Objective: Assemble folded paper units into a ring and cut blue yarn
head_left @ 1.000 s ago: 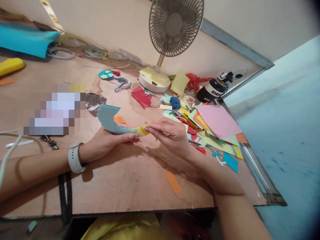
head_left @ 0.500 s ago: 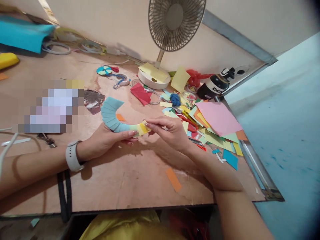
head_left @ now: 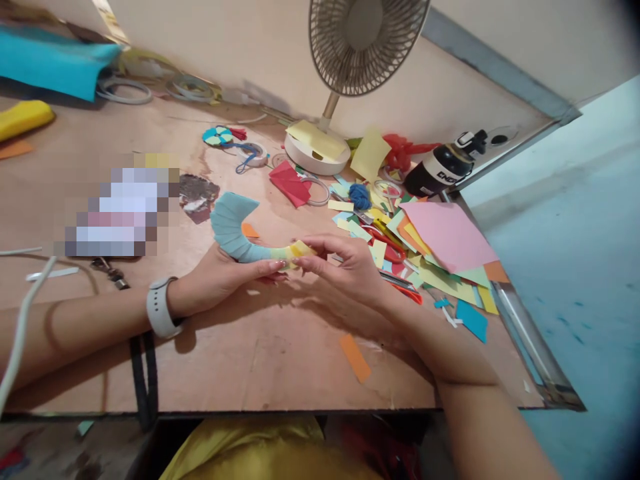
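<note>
A curved strip of overlapping folded paper pieces (head_left: pixel 234 230), light blue turning to pale green and yellow, is held above the table between both hands. My left hand (head_left: pixel 233 270), with a pale watch on its wrist, grips the lower blue and green stretch, thumb on top. At the yellow end, my right hand (head_left: pixel 345 263) pinches the paper between thumb and fingers. Some fingertips are hidden behind the strip. An orange paper scrap (head_left: pixel 250 231) shows on the table inside the curve.
Right of my hands lie a pink sheet (head_left: pixel 450 235), scissors (head_left: pixel 385 243), paper scraps and blue yarn (head_left: pixel 360 196). Behind stand a fan (head_left: pixel 367 40) and a black bottle (head_left: pixel 443 170). An orange strip (head_left: pixel 355 358) lies near the front edge; a white cable (head_left: pixel 25 327) runs at left.
The whole view has shifted, so everything sits a little farther right. My right fingers have moved slightly on the yellow end, with the thumb now lower; both hands keep hold of the strip.
</note>
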Available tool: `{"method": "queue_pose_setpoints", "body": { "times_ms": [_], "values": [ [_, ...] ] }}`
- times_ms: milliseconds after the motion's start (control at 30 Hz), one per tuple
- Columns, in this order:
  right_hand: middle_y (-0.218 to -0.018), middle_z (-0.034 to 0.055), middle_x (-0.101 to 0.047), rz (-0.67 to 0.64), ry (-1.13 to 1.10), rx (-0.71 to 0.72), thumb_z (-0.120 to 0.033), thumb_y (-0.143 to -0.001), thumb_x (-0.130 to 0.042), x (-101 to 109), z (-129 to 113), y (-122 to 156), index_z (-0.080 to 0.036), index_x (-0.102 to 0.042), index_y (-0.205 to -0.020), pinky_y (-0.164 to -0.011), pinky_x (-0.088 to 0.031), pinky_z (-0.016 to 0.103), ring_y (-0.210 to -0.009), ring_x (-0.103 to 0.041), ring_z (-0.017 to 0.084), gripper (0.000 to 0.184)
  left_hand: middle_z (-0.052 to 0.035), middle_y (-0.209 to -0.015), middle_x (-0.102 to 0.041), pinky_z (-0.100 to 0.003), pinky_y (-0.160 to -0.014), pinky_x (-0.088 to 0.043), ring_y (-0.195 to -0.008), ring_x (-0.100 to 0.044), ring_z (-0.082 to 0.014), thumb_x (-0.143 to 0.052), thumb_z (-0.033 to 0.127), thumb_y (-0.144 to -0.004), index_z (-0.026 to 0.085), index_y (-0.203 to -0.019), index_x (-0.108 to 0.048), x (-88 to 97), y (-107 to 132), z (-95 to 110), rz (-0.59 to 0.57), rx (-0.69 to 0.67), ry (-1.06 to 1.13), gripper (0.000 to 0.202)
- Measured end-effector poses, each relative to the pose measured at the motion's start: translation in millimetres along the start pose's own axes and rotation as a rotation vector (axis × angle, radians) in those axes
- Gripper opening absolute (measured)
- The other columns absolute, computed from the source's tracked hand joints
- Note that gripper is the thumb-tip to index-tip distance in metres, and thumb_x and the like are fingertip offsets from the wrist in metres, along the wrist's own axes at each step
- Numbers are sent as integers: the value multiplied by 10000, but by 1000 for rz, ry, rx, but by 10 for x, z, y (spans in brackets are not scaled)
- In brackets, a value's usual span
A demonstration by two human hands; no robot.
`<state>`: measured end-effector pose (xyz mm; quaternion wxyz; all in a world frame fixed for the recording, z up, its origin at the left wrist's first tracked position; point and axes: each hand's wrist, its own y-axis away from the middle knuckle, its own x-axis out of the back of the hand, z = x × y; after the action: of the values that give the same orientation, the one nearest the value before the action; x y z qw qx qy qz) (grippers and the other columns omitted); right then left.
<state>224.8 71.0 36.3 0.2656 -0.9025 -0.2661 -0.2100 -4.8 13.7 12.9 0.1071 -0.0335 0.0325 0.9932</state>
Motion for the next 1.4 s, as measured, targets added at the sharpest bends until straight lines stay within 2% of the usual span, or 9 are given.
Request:
{"method": "queue_pose_setpoints", "body": {
  "times_ms": [233, 433, 533, 633, 733, 933, 1033, 1133, 1400],
  "values": [
    [-797, 12, -773, -77, -116, -63, -401, -971, -743, -91, -53, 140, -193, -773, -919, -631, -519, 231, -679, -686, 114, 217, -45, -905, -842, -327, -781, -658, -846, -791, -228, -813, 380, -883, 242, -901, -845, -18, 48, 54, -104, -93, -60, 143],
    [-641, 13, -704, -105, -359, -262, -701, -974, -581, -54, 75, -80, -179, -754, -910, -557, -521, 258, -565, -678, 142, 553, -66, -957, -840, -367, -864, -655, -901, -791, -239, -798, 291, -869, 236, -890, -834, -87, 115, 31, -284, -188, -102, 69],
    [-779, 16, -730, -54, -43, -190, -511, -941, -709, -199, 197, -412, -177, -751, -1032, -669, -536, 268, -699, -682, 141, 349, -40, -822, -797, -283, -632, -633, -697, -750, -185, -814, 351, -853, 217, -950, -796, -97, 141, 9, -236, -100, -8, 167],
    [-999, 24, -747, -253, 236, -26, -364, -890, -752, -415, 182, -706, -228, -693, -1282, -747, -542, 284, -845, -692, 163, 419, -22, -832, -772, -261, -597, -619, -662, -724, -161, -850, 390, -827, 203, -989, -753, -90, 155, 29, -182, -53, 72, 266],
    [-889, 3, -729, -323, 379, -91, -322, -960, -673, -570, 95, -869, -251, -722, -1012, -600, -483, 251, -689, -636, 133, 101, -5, -816, -746, -265, -666, -636, -706, -713, -153, -853, 392, -839, 193, -906, -719, -78, 145, 75, -106, -86, 134, 248],
    [-847, 1, -731, -166, 347, -145, -141, -926, -588, -512, 248, -831, -165, -712, -879, -724, -474, 222, -767, -653, 105, 135, -38, -1006, -788, -229, -580, -626, -815, -760, -188, -833, 411, -887, 211, -1040, -716, -40, 67, -1, -111, 30, 253, 277],
    [-716, -24, -699, -93, 96, -290, -177, -901, -582, -333, 380, -670, -163, -738, -1041, -632, -482, 227, -624, -618, 101, 210, -53, -1094, -797, -208, -580, -629, -853, -770, -190, -865, 384, -862, 218, -1105, -731, -23, 37, -64, -82, 30, 249, 324],
    [-692, -20, -716, -44, -339, -533, -251, -808, -680, -143, 409, -472, -169, -769, -949, -554, -477, 219, -548, -597, 92, 186, -61, -1146, -799, -219, -614, -654, -876, -774, -193, -877, 397, -848, 222, -1139, -752, -15, 28, -75, -61, 56, 232, 362],
    [-833, 42, -815, -6, -771, -768, -173, -710, -810, 49, 394, -149, -180, -830, -963, -693, -609, 215, -763, -756, 131, 254, -39, -1022, -815, -187, -623, -651, -787, -769, -154, -905, 342, -830, 221, -1137, -760, -23, 18, -50, -29, 113, 251, 361]
  ]
}}
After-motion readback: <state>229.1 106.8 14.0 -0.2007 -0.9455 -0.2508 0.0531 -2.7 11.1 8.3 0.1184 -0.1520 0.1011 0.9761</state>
